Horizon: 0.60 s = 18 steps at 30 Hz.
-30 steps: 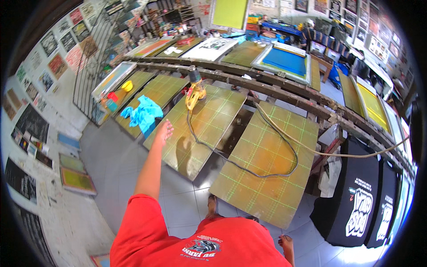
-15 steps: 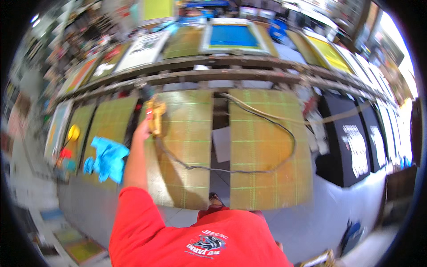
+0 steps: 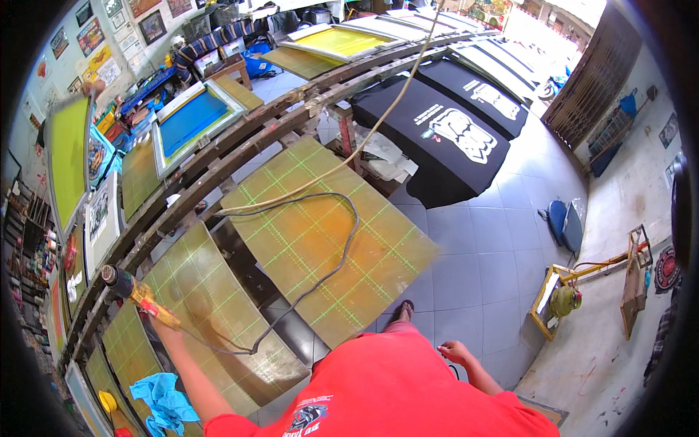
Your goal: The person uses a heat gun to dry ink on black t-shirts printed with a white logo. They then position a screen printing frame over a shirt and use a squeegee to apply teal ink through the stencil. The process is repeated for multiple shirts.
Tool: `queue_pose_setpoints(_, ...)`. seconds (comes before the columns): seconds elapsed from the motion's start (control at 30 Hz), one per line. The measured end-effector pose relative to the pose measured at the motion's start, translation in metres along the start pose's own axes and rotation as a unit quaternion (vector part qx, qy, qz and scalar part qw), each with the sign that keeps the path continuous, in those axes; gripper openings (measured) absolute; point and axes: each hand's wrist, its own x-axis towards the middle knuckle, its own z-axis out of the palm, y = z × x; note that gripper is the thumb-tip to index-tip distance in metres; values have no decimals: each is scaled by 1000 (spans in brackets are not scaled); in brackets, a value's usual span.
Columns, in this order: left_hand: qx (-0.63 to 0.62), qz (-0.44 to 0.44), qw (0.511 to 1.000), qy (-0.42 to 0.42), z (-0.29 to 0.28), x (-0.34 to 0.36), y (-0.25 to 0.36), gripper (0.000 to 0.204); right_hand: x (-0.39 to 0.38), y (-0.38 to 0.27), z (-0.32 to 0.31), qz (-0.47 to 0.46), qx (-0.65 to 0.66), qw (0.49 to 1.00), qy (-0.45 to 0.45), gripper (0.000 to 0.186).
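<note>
My left hand [image 3: 164, 332] is closed round the handle of a yellow heat gun [image 3: 138, 293]. Its dark nozzle points toward the wooden rail, over the left end of a flat printing board [image 3: 196, 273]. From the heat gun a dark cord [image 3: 320, 282] runs across that board and loops over a second gridded board [image 3: 306, 211]. My right hand [image 3: 456, 352] hangs low beside my body, above the floor, fingers loosely bent and apart, with nothing visible in it. A blue cloth [image 3: 162, 399] lies near my left forearm.
Long wooden rails [image 3: 218, 156] run behind the boards. Black printed shirts [image 3: 451, 131] lie on boards to the right. A tan cable [image 3: 364, 142] stretches overhead. Beyond the rails stand a blue screen frame [image 3: 195, 125] and a yellow one [image 3: 338, 42]. A yellow metal frame [image 3: 546, 306] stands at right.
My view has swung to the right, bringing the right wall and my right hand into sight. My left hand still grips the heat gun, now seen farther left and lower.
</note>
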Motion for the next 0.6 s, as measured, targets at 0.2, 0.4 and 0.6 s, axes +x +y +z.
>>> queue_pose_setpoints(0.2, 6, 33, 998, -47, 94, -77, 75, 34, 49, 41, -43, -28, 13, 1000, -5, 42)
queue_pose_setpoints(0.4, 133, 140, 981, -17, 247, -180, 86, 47, 97, 72, -127, -74, 68, 995, 31, 39)
queue_pose_setpoints(0.6, 213, 198, 942, -166, 394, -265, 69, 43, 117, 104, -229, -66, 134, 986, 75, 32)
